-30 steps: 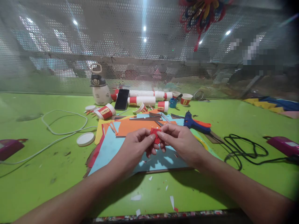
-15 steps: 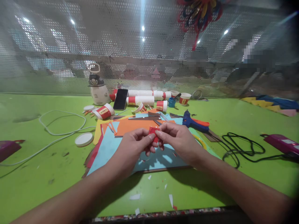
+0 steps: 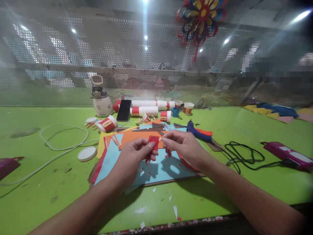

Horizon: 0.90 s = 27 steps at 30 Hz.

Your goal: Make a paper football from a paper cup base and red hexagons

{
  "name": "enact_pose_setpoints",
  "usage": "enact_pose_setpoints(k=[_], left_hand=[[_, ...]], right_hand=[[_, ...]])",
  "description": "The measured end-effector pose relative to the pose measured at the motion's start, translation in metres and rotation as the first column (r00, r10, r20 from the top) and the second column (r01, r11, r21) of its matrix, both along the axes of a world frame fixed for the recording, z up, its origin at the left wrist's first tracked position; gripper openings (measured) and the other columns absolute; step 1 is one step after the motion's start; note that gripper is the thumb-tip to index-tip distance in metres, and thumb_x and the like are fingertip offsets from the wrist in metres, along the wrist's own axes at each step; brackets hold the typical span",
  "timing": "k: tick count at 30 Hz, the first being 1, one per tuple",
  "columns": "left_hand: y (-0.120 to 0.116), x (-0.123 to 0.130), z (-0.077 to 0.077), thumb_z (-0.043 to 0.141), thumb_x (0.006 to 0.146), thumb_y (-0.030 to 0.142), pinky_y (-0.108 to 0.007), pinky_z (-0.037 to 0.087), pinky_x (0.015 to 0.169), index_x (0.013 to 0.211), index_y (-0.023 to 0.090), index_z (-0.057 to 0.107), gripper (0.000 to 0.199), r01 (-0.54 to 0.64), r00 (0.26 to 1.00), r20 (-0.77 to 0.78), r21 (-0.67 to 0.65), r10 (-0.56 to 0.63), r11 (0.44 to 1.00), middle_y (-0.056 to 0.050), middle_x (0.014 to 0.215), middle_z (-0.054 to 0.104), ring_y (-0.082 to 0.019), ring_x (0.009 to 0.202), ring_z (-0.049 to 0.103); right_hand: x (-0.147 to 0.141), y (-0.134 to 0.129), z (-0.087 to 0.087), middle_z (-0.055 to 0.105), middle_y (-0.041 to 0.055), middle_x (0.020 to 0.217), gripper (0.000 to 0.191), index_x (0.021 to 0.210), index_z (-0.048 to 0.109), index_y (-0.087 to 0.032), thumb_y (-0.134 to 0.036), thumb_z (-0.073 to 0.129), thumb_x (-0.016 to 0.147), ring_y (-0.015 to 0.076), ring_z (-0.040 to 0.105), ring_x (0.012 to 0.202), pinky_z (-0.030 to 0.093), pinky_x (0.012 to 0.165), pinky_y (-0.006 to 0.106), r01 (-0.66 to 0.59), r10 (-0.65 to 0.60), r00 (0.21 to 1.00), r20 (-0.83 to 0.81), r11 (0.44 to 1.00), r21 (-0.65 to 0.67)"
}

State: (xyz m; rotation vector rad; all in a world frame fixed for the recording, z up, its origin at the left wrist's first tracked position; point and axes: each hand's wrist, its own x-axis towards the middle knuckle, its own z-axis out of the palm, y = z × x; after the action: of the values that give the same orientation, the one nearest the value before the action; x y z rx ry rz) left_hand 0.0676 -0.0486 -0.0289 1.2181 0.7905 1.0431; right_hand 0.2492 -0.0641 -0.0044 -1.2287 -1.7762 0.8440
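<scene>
Small flat red square (image 3: 153, 143): over the light-blue paper sheet (image 3: 110, 169);
Left hand (image 3: 130, 156): grip pinching the square's lower left;
Right hand (image 3: 187, 147): fingertips just beside its right edge; cannot tell whether they hold anything

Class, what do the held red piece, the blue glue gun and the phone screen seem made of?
Red piece: matte card or felt perhaps; straight edges, no shine.
Blue glue gun: likely smooth hard plastic; evenly coloured, moulded shape.
Phone screen: probably smooth glass; flat, dark.
</scene>
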Motion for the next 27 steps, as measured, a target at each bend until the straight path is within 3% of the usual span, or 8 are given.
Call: enact_pose_setpoints(k=[4, 7, 9, 11, 14, 18, 21, 27], left_hand=[[0.007, -0.009, 0.009, 0.073, 0.074, 0.028, -0.021, 0.038, 0.052, 0.071, 0.013, 0.063, 0.018, -0.084, 0.994, 0.071, 0.016, 0.083, 0.996, -0.001, 0.064, 0.064, -0.009, 0.055, 0.054], [0.012, -0.014, 0.012, 0.073, 0.074, 0.026, -0.022, 0.040, 0.054, 0.072, 0.014, 0.062, 0.016, -0.113, 0.983, 0.146, 0.016, 0.109, 0.993, 0.000, 0.065, 0.065, -0.010, 0.057, 0.056], [0.014, -0.016, 0.013, 0.072, 0.075, 0.026, -0.022, 0.040, 0.056, 0.072, 0.015, 0.062, 0.016, -0.124, 0.976, 0.183, 0.014, 0.119, 0.992, 0.000, 0.065, 0.065, -0.010, 0.059, 0.056], [0.014, -0.017, 0.014, 0.072, 0.075, 0.027, -0.023, 0.040, 0.057, 0.071, 0.015, 0.061, 0.017, -0.128, 0.974, 0.191, 0.014, 0.123, 0.992, 0.000, 0.065, 0.064, -0.010, 0.059, 0.056], [0.013, -0.016, 0.015, 0.071, 0.077, 0.031, -0.024, 0.040, 0.057, 0.072, 0.015, 0.061, 0.019, -0.133, 0.978, 0.169, 0.035, 0.125, 0.991, -0.001, 0.066, 0.065, -0.011, 0.061, 0.056], [0.012, -0.016, 0.018, 0.069, 0.078, 0.032, -0.024, 0.040, 0.060, 0.076, 0.014, 0.063, 0.019, -0.138, 0.981, 0.145, 0.040, 0.130, 0.990, -0.002, 0.069, 0.063, -0.011, 0.066, 0.055], [0.010, -0.018, 0.021, 0.070, 0.077, 0.034, -0.024, 0.041, 0.062, 0.076, 0.014, 0.064, 0.021, -0.162, 0.974, 0.165, 0.011, 0.158, 0.987, -0.001, 0.072, 0.061, -0.012, 0.069, 0.054], [0.007, -0.021, 0.025, 0.070, 0.078, 0.035, -0.025, 0.041, 0.068, 0.074, 0.017, 0.065, 0.019, -0.194, 0.969, 0.155, -0.020, 0.194, 0.981, 0.001, 0.076, 0.059, -0.011, 0.072, 0.051]], right_hand=[[0.043, 0.006, 0.012, 0.063, 0.0047, 0.079, 0.031, 0.090, 0.062, -0.016, -0.044, 0.049, 0.090, 0.0165, 0.057, 0.069, 0.047, 0.064, 0.031, 0.079, -0.092, 0.949, 0.302, 0.995, 0.055], [0.072, 0.001, 0.009, 0.063, 0.0071, 0.080, 0.023, 0.092, 0.067, -0.016, -0.036, 0.058, 0.085, 0.0203, 0.055, 0.074, 0.042, 0.069, 0.033, 0.087, -0.109, 0.806, 0.582, 0.994, 0.065], [0.080, -0.007, 0.003, 0.063, 0.0113, 0.093, 0.026, 0.100, 0.068, -0.017, -0.033, 0.063, 0.080, 0.0253, 0.056, 0.085, 0.040, 0.071, 0.034, 0.072, -0.083, 0.696, 0.713, 0.996, 0.046], [0.081, -0.013, -0.004, 0.063, 0.0121, 0.092, 0.025, 0.103, 0.068, -0.019, -0.025, 0.059, 0.081, 0.0279, 0.057, 0.087, 0.039, 0.070, 0.034, 0.066, -0.060, 0.597, 0.800, 0.998, 0.026], [0.076, -0.015, -0.013, 0.064, 0.0115, 0.097, 0.038, 0.119, 0.062, -0.024, -0.018, 0.053, 0.082, 0.0268, 0.060, 0.087, 0.039, 0.069, 0.032, 0.076, -0.046, 0.511, 0.858, 0.997, 0.009], [0.075, -0.005, -0.021, 0.065, 0.0117, 0.103, 0.055, 0.134, 0.049, -0.027, -0.019, 0.054, 0.080, 0.0257, 0.063, 0.083, 0.039, 0.064, 0.030, 0.103, -0.018, 0.470, 0.882, 0.994, -0.035], [0.077, 0.005, -0.026, 0.067, 0.0114, 0.102, 0.063, 0.135, 0.048, -0.027, -0.018, 0.059, 0.074, 0.0272, 0.065, 0.082, 0.038, 0.060, 0.029, 0.129, -0.004, 0.471, 0.882, 0.990, -0.064], [0.081, 0.008, -0.023, 0.071, 0.0144, 0.100, 0.037, 0.119, 0.059, -0.022, -0.026, 0.052, 0.083, 0.0316, 0.066, 0.085, 0.042, 0.063, 0.032, 0.197, -0.069, 0.518, 0.852, 0.980, -0.040]])
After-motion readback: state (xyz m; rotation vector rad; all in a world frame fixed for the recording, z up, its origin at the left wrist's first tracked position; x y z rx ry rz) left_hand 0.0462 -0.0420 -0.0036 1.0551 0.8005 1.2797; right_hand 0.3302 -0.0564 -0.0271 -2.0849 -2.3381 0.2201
